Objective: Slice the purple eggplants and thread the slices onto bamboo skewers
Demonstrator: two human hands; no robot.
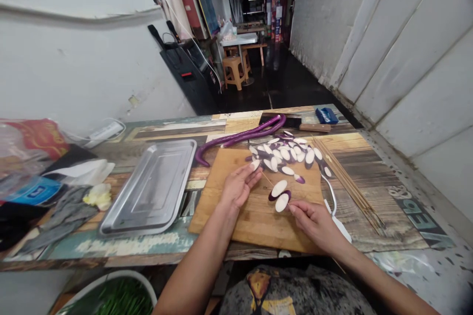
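A wooden cutting board [244, 216] lies on the table in front of me. At its far end sits a pile of white, purple-skinned eggplant slices [286, 155]. My left hand [240, 184] reaches to the near edge of that pile, its fingertips pinching a slice [255, 163]. My right hand [314, 221] pinches a thin wooden skewer that runs through two slices [280, 196] lying mid-board. Two long purple eggplants [240, 137] lie beyond the board.
An empty steel tray [151, 189] sits left of the board. Several bamboo skewers [347, 182] lie to the right, beside a white-handled knife [334, 209]. Bags, cloths and a power strip crowd the left end. A bowl of greens [114, 298] is below the table edge.
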